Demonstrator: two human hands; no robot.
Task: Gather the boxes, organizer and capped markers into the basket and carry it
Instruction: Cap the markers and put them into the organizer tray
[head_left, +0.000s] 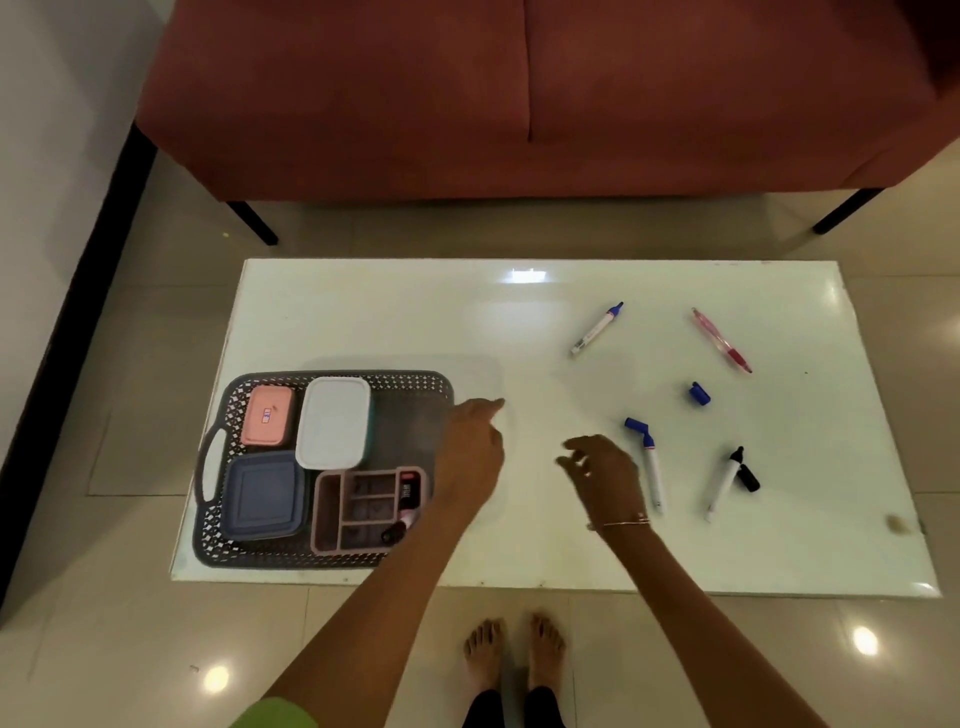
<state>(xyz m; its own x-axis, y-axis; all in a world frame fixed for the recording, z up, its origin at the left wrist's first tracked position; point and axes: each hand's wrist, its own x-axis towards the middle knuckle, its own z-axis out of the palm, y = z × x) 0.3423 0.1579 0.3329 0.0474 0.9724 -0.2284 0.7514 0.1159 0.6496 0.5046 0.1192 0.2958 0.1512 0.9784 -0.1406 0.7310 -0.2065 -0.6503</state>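
Observation:
A grey lattice basket (218, 540) sits on the table's left side. Inside it lie a pink box (266, 415), a white box (333, 422), a blue box (262, 496) and a pink organizer (353, 512) with a black-capped marker (408, 506) in it. My left hand (470, 452) hovers over the basket's right edge, fingers loose and holding nothing. My right hand (605, 470) hangs open beside a white marker (652, 470) whose blue cap sits askew. Further right lie a marker with its black cap (748, 478) beside it, a loose blue cap (700, 393), another blue-tipped marker (597, 327) and a pink pen (722, 340).
The white glossy table (389, 312) stands on a tiled floor in front of a red sofa (519, 93) with black legs. My bare feet (514, 649) are at the table's near edge. A wall with a dark skirting runs along the left.

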